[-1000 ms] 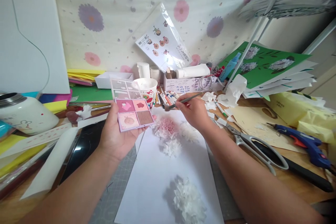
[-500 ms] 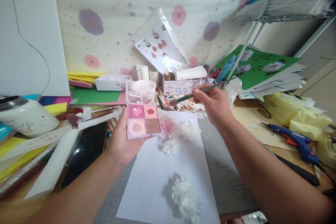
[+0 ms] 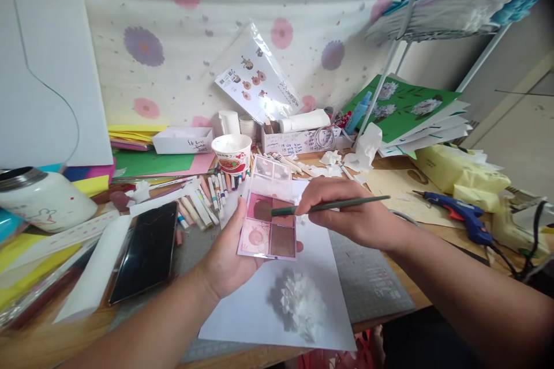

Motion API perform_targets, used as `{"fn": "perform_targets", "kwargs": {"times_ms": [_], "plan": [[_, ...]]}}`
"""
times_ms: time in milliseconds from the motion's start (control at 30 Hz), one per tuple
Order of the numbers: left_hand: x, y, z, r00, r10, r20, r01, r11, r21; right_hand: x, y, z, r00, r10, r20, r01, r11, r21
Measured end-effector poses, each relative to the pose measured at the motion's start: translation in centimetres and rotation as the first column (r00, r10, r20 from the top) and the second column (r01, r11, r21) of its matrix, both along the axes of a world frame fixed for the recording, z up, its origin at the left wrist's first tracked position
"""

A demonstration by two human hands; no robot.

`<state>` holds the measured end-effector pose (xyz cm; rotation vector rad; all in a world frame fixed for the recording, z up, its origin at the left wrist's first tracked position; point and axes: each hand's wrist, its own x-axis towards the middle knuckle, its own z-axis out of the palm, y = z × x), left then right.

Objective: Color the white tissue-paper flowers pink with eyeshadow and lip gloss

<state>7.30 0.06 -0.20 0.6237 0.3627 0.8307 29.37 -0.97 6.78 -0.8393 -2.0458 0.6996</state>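
My left hand (image 3: 236, 253) holds up an open makeup palette (image 3: 256, 235) with pink, coral, pale and brown pans, its clear lid tilted back. In my right hand (image 3: 346, 213) is a long dark-handled brush (image 3: 363, 202), its bristles over the pink pan at the palette's upper left; they appear to touch it. Below the palette, a white ruffled paper flower (image 3: 305, 307) rests on a white sheet of paper (image 3: 242, 317). The palette and my hands mostly hide the other flowers at the sheet's far end.
A black tablet (image 3: 145, 253) and several markers (image 3: 201, 202) lie to the left, near a white wide-mouthed bottle (image 3: 52, 199). Behind the palette stands a paper bowl (image 3: 232, 155). On the right are a blue glue gun (image 3: 461, 213) and a yellow tissue pack (image 3: 463, 170).
The palette has moved right and nearer, covering the far flowers. My right hand has come down and left, bringing the brush from behind the palette to its pink pan. The view has shifted slightly.
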Motion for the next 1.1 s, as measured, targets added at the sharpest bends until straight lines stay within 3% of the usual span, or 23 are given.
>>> {"fn": "perform_targets", "kwargs": {"times_ms": [167, 300, 500, 667, 767, 833, 933, 1100], "plan": [[0.2, -0.2, 0.2, 1.0, -0.019, 0.025, 0.019, 1.0, 0.009, 0.6, -0.4, 0.3, 0.989, -0.101, 0.111, 0.085, 0.986, 0.147], [0.4, -0.3, 0.2, 0.999, 0.003, 0.032, -0.003, 1.0, 0.012, -0.3, -0.6, 0.4, 0.998, -0.019, 0.053, 0.01, 0.987, 0.16], [0.4, -0.2, 0.1, 0.999, -0.048, -0.005, 0.048, 0.998, 0.026, -1.1, -0.9, 0.3, 0.99, 0.13, 0.057, -0.132, 0.991, 0.033], [0.0, 0.2, 0.2, 0.999, -0.028, -0.037, 0.029, 0.999, 0.019, 0.8, -0.4, -0.3, 0.993, -0.114, 0.014, 0.114, 0.992, -0.061], [-0.4, 0.8, 0.7, 0.994, 0.099, -0.055, -0.101, 0.995, -0.02, 3.2, 0.7, -0.7, 0.942, -0.318, -0.11, 0.304, 0.944, -0.129], [-0.8, 1.3, 1.0, 0.978, 0.195, -0.074, -0.198, 0.98, -0.033, 4.7, 1.6, -1.2, 0.901, -0.425, -0.09, 0.407, 0.898, -0.166], [-1.2, 1.9, 1.3, 0.953, 0.293, -0.076, -0.295, 0.955, -0.017, 5.7, 2.7, -2.4, 0.893, -0.449, 0.013, 0.443, 0.876, -0.19], [-1.2, 2.3, 1.4, 0.944, 0.324, -0.065, -0.325, 0.945, -0.017, 5.5, 3.5, -3.7, 0.88, -0.44, 0.18, 0.467, 0.871, -0.153]]}}
